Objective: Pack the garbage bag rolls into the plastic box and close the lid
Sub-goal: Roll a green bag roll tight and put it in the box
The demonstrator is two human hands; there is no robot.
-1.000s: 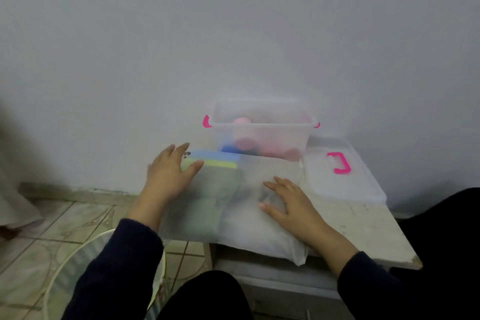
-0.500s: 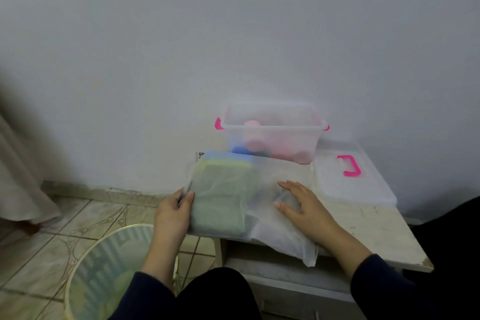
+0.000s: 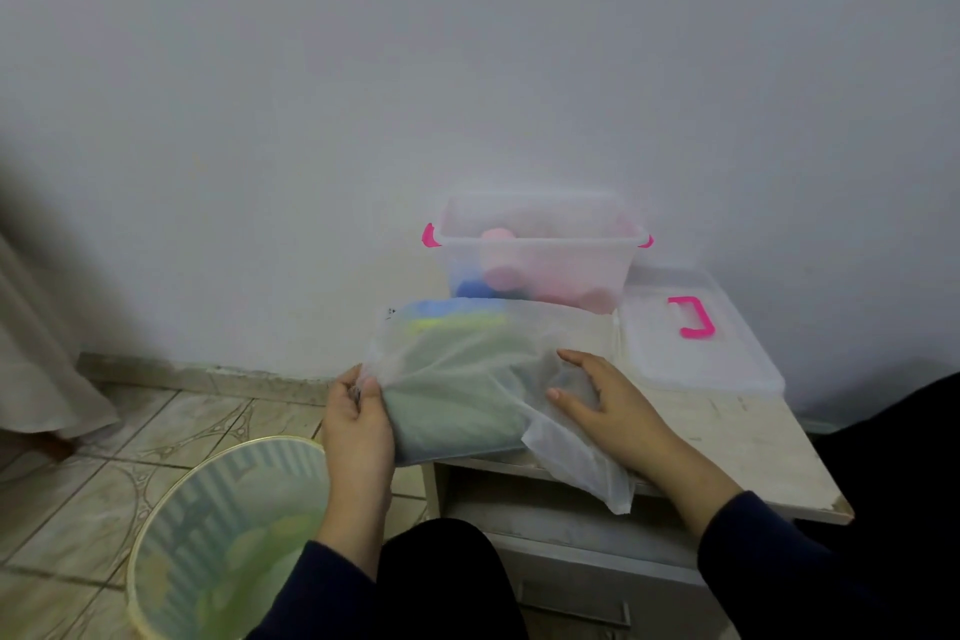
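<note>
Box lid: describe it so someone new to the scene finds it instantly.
Start at the pale cabinet top against the wall. At its back stands the clear plastic box holding pink and blue rolls; the lid lies flat just right of that box. It is the only flat clear piece with a single pink handle on top, unlike the frosted bag under the hands.

worn cabinet top (image 3: 753,437) — box (image 3: 535,265), lid (image 3: 691,353), pouch (image 3: 467,379).

Box (image 3: 535,270): clear plastic, smooth, w/ glossy pink clips. Lid (image 3: 691,353): same frosted plastic, pink handle. Bag (image 3: 467,379): thin translucent film, matt, creasing under fingers. Table (image 3: 748,452): painted wood, matt, paint chipping at edges. Floor tiles (image 3: 171,426): looking glazed.
</note>
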